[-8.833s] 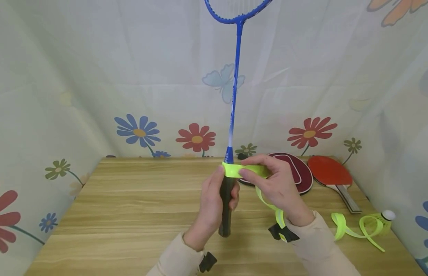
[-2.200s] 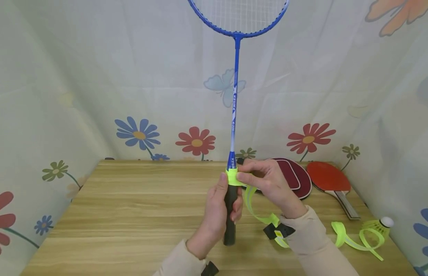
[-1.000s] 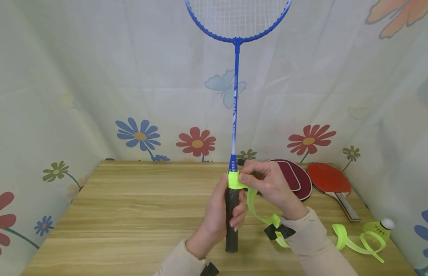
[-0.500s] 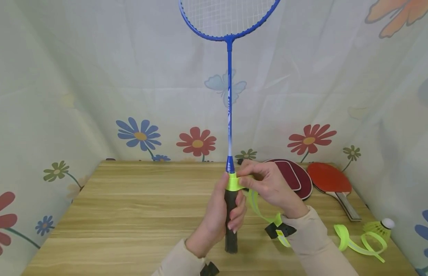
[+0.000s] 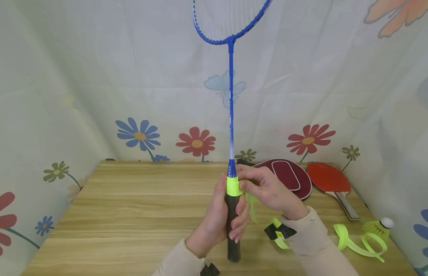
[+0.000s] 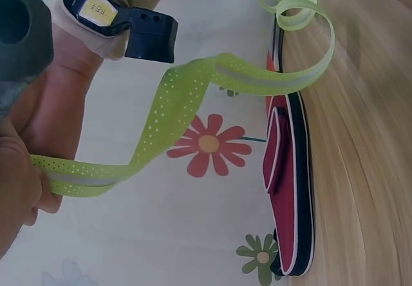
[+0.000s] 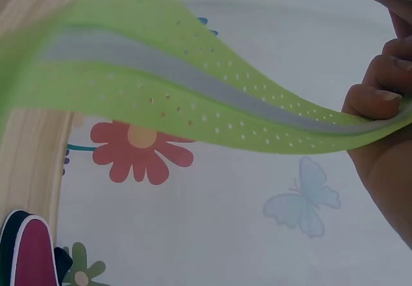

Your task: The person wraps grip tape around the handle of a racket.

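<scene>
In the head view, my left hand (image 5: 216,218) grips the dark handle of a blue badminton racket (image 5: 233,245) held upright, its head cut off by the frame's top. A neon yellow-green grip tape (image 5: 232,187) is wrapped round the handle's upper end, just below the blue cone. My right hand (image 5: 269,189), right of the handle, pinches the tape between thumb and fingers close to the wrap. From there the loose tape (image 7: 257,118) hangs in a long curve, perforated, with a grey centre stripe. The left wrist view shows the tape's tail (image 6: 174,105) twisting towards the table.
On the wooden table (image 5: 131,214), a maroon paddle case (image 5: 265,165) and a red table tennis paddle (image 5: 329,178) lie at the back right. Nearer, a shuttlecock (image 5: 379,227) sits beside a curl of tape (image 5: 358,249). A flowered curtain (image 5: 165,76) surrounds the table.
Since the earliest frame, the outstretched tape has been wound into a band round the handle top. Lately the racket has turned about its shaft and sunk slightly; the right hand still pinches the tape.
</scene>
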`<state>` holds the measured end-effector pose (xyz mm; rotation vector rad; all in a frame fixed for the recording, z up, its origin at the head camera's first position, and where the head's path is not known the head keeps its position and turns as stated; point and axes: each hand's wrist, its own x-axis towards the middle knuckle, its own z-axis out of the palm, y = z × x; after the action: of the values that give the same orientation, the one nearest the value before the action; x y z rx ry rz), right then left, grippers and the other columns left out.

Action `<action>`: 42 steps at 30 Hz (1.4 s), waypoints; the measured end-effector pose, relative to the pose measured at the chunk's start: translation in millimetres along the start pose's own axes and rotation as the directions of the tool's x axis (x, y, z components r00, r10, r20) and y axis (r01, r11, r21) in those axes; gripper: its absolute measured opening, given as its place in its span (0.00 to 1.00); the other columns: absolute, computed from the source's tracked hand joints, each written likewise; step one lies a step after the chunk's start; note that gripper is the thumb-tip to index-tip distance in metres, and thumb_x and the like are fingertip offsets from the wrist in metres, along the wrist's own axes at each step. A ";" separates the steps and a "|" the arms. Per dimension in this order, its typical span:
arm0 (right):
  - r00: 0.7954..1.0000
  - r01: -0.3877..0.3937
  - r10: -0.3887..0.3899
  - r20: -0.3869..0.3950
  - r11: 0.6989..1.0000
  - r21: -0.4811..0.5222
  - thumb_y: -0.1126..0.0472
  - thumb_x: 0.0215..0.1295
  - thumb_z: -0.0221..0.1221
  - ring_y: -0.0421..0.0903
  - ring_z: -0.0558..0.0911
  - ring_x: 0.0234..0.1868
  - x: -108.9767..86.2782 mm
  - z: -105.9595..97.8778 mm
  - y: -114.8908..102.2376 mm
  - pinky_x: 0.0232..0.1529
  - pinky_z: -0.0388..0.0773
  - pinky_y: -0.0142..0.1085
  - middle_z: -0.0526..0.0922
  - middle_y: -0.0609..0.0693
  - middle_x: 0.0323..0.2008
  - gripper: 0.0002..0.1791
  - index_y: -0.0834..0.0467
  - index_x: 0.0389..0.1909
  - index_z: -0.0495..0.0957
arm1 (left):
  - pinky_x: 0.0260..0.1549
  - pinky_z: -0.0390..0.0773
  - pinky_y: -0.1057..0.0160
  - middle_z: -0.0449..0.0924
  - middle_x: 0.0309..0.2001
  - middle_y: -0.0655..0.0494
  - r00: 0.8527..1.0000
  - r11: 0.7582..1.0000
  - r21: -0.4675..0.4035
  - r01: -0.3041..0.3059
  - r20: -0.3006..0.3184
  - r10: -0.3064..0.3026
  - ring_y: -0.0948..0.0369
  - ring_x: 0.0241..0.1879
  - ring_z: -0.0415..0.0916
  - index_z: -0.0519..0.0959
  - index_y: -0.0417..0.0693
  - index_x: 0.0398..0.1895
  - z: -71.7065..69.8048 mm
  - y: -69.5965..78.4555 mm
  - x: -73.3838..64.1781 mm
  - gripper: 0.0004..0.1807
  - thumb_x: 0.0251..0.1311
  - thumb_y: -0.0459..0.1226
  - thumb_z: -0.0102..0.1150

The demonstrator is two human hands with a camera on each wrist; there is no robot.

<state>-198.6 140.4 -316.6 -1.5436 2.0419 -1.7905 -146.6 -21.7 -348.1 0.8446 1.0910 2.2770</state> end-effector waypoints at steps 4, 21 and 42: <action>0.999 0.024 -0.026 -0.042 0.999 -0.047 0.62 0.68 0.59 0.48 0.77 0.41 -1.3 1.2 -2.8 0.42 0.78 0.35 0.81 0.52 0.41 0.09 0.64 0.41 0.82 | 0.09 0.69 0.69 0.64 0.12 0.60 1.000 0.999 0.043 -0.007 -0.006 0.007 0.65 0.08 0.64 0.63 0.50 0.16 -0.1 -1.5 1.8 0.40 0.69 0.65 0.08; 0.905 -0.281 0.121 -0.409 0.890 -0.359 0.63 0.59 0.68 0.45 0.72 0.31 -2.5 10.1 -6.0 0.29 0.73 0.33 0.77 0.42 0.29 0.04 0.53 0.35 0.85 | 0.35 0.82 0.60 0.78 0.33 0.47 0.768 0.886 0.452 0.100 -0.602 0.220 0.58 0.30 0.77 0.76 0.36 0.44 0.2 -5.2 3.7 0.21 0.66 0.48 0.59; 0.942 -0.181 0.077 -0.326 0.936 -0.302 0.63 0.60 0.66 0.45 0.72 0.30 -3.9 7.3 -1.9 0.28 0.69 0.34 0.76 0.45 0.28 0.02 0.54 0.33 0.86 | 0.13 0.65 0.70 0.67 0.17 0.58 0.794 0.952 0.305 -0.008 -0.577 0.192 0.65 0.12 0.63 0.73 0.34 0.40 3.1 -12.7 -1.2 0.34 0.71 0.60 0.39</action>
<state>-191.1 137.9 -319.9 -1.2020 2.6373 -1.8117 -141.7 -13.6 -357.2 0.2539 1.7256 2.5959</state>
